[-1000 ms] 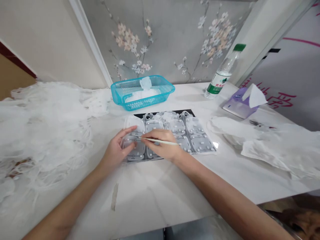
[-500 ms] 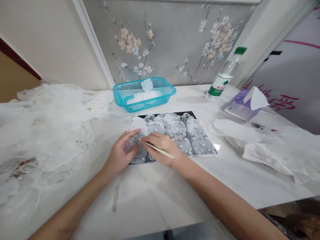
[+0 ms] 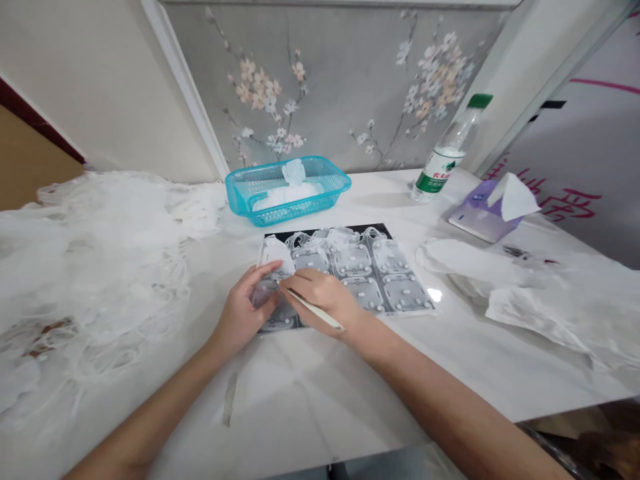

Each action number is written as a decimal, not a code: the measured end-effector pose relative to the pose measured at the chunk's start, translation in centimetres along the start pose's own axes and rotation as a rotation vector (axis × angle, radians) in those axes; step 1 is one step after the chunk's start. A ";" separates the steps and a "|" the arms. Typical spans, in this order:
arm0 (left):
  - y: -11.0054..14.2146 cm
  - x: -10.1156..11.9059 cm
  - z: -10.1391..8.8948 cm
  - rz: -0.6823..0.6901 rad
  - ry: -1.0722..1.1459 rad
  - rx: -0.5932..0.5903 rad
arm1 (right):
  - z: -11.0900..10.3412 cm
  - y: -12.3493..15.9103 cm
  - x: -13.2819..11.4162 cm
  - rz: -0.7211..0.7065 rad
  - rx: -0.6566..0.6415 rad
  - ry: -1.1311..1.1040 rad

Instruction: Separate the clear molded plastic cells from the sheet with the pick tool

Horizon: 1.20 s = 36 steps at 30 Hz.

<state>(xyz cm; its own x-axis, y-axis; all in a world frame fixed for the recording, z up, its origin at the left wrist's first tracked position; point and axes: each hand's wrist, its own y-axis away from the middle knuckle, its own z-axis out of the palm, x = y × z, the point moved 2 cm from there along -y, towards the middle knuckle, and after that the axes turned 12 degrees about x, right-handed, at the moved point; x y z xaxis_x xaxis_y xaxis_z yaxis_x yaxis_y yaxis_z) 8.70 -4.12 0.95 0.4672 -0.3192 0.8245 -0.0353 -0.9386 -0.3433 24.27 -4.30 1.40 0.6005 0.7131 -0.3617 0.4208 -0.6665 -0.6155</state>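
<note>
A translucent rubbery sheet (image 3: pixel 373 270) moulded into rounded pad shapes lies on a black mat (image 3: pixel 370 229) in the middle of the white table. My left hand (image 3: pixel 245 310) presses its fingers on the sheet's near-left pads, with the thumb at the raised corner. My right hand (image 3: pixel 320 297) is closed in a pinch on a thin pale stick (image 3: pixel 317 311). The tip of that stick touches the sheet right beside my left fingertips.
A turquoise basket (image 3: pixel 333 183) holding translucent pieces stands behind the sheet. A heap of white trimmings (image 3: pixel 90 260) covers the left of the table. At the right are a plastic bottle (image 3: pixel 447 153), a purple tissue pack (image 3: pixel 483 213) and crumpled white sheets (image 3: pixel 530 287).
The stick in my right hand has swung from nearly level to slanting down toward me. My left fingers have curled a little more over the sheet's corner, which has lifted slightly.
</note>
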 end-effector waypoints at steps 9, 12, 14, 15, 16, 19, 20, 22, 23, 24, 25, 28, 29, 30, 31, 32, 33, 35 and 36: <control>0.0 0.0 0.0 -0.031 0.032 0.009 | -0.4 0.3 0.4 0.004 -0.027 -0.040; 0.1 0.4 0.1 0.043 -0.022 -0.007 | 0.0 0.3 0.5 -0.050 -0.077 0.041; 0.2 0.7 0.2 0.089 -0.065 -0.024 | 0.2 0.3 0.5 -0.086 -0.098 0.084; 0.3 0.7 0.2 0.104 -0.081 -0.033 | 0.3 0.3 0.5 -0.090 -0.106 0.101; 0.3 0.8 0.2 0.112 -0.090 -0.035 | 0.4 0.3 0.5 -0.092 -0.116 0.112; 0.2 0.6 0.2 0.094 -0.088 -0.003 | 0.3 0.2 0.5 -0.087 -0.133 0.102; 0.2 0.5 0.1 0.074 -0.076 0.011 | 0.2 0.2 0.5 -0.081 -0.131 0.089; 0.1 0.2 0.1 0.025 -0.041 0.024 | -0.1 0.0 0.5 -0.061 -0.118 0.066; 0.1 0.1 0.0 0.002 -0.024 0.026 | -0.2 0.0 0.4 -0.050 -0.113 0.060; 0.0 0.0 0.0 -0.016 -0.010 0.029 | -0.3 -0.1 0.4 -0.043 -0.111 0.057; 0.0 0.0 0.0 -0.029 -0.004 0.033 | -0.5 -0.1 0.4 -0.037 -0.110 0.053; -0.1 0.2 -0.1 -0.052 -0.010 0.044 | -0.8 -0.1 0.3 -0.021 -0.110 0.036; -0.1 0.2 -0.1 -0.056 -0.012 0.046 | -0.8 -0.1 0.4 -0.014 -0.118 0.034; -0.2 0.3 -0.1 -0.059 -0.013 0.044 | -0.8 -0.1 0.4 -0.012 -0.131 0.042; -0.2 0.3 -0.1 -0.057 -0.015 0.040 | -0.8 0.0 0.5 -0.017 -0.145 0.061; -0.2 0.4 0.0 -0.050 -0.016 0.036 | -0.7 0.0 0.5 -0.032 -0.162 0.088; -0.1 0.4 0.0 -0.037 -0.020 0.031 | -0.7 0.0 0.5 -0.050 -0.177 0.120; -0.1 0.5 0.1 0.001 -0.038 0.025 | -0.5 0.0 0.5 -0.088 -0.205 0.176; -0.1 0.5 0.1 0.021 -0.049 0.024 | -0.5 0.0 0.4 -0.100 -0.216 0.195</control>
<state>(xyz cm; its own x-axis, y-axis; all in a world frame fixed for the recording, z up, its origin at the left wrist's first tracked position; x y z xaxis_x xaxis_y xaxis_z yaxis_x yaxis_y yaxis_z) 9.03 -4.22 1.37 0.5095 -0.3312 0.7942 -0.0246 -0.9282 -0.3713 24.83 -4.12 1.56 0.6591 0.7364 -0.1526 0.6067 -0.6406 -0.4706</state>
